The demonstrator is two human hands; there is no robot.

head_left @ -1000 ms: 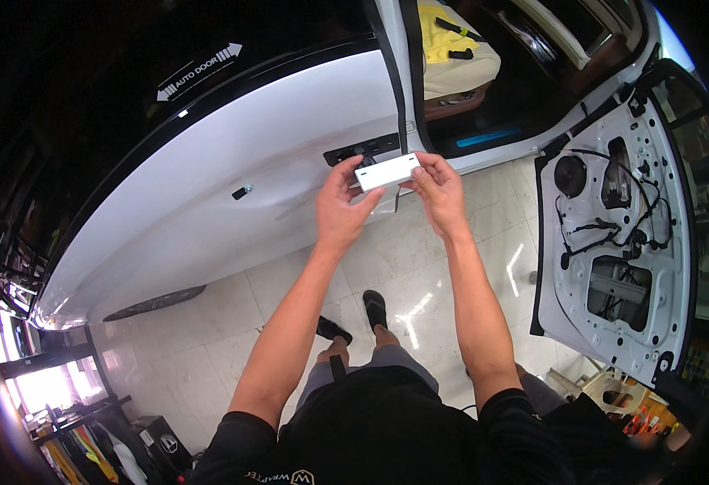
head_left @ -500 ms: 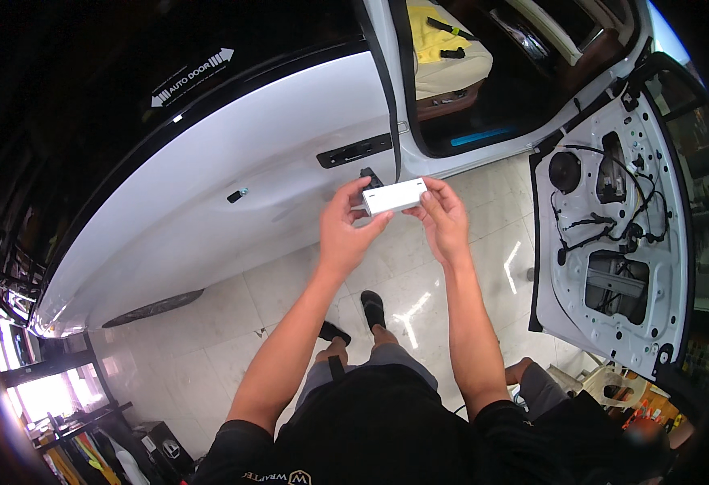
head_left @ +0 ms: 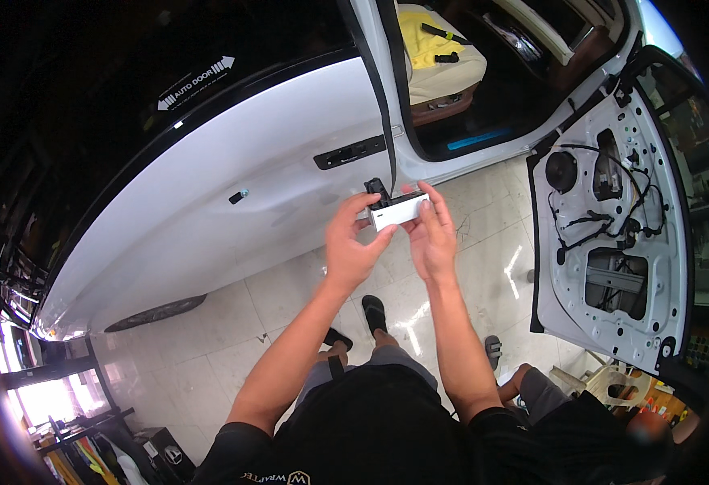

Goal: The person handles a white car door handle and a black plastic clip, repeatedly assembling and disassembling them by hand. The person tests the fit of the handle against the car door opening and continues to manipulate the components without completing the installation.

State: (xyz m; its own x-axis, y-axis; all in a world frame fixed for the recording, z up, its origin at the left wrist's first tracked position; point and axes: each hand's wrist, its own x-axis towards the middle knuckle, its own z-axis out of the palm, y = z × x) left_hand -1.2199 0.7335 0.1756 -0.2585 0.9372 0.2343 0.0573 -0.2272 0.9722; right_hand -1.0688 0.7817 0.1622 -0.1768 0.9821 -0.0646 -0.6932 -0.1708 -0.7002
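Observation:
Between my two hands is a white car door handle (head_left: 399, 214) with black parts behind it, in front of the white sliding door (head_left: 209, 202). My left hand (head_left: 350, 249) grips its left end, thumb along the lower edge. At the other end, my right hand (head_left: 434, 242) pinches it between thumb and fingers. A black part stands up from the handle's left end. Just beyond, a long black recess (head_left: 350, 152) shows in the door panel. Farther left on the panel is a small dark opening (head_left: 237, 197).
At right stands an open front door (head_left: 605, 218) with bare metal and wiring. The doorway shows a seat (head_left: 443, 77) with a yellow cloth (head_left: 427, 40) and black tools. Another person (head_left: 557, 396) sits low at right. A loose sandal (head_left: 493, 352) lies on the tiles.
The handle has tipped so its black back shows above the white face. Both hands have come slightly nearer to me. The sandal beside the other person has come into view.

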